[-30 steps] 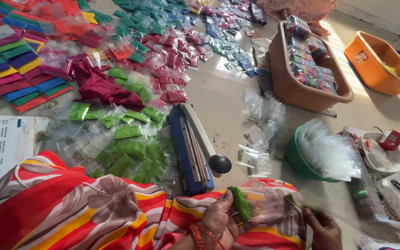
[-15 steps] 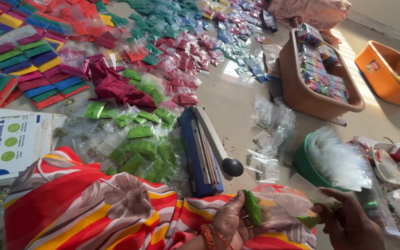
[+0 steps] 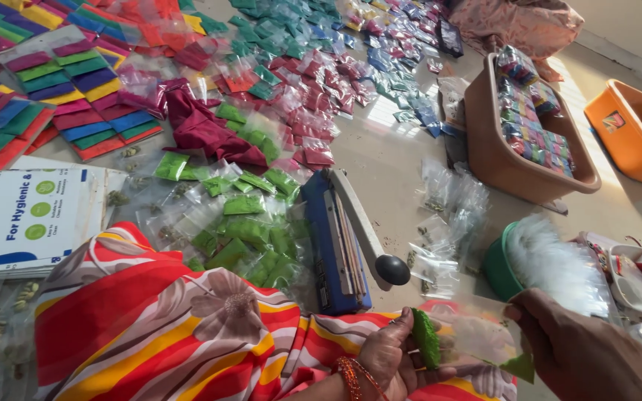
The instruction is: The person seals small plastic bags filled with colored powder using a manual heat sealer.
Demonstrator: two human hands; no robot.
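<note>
Green packet held between both hands, low in view.
The left hand pinches the packet; the right hand grips the clear bag around it, just beside the blue heat sealer.

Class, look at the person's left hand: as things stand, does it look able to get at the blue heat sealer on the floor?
Probably yes, though not at once. The blue heat sealer lies just ahead of the left hand with nothing between them, but that hand is pinching a green packet and a clear bag with the right hand.
</note>
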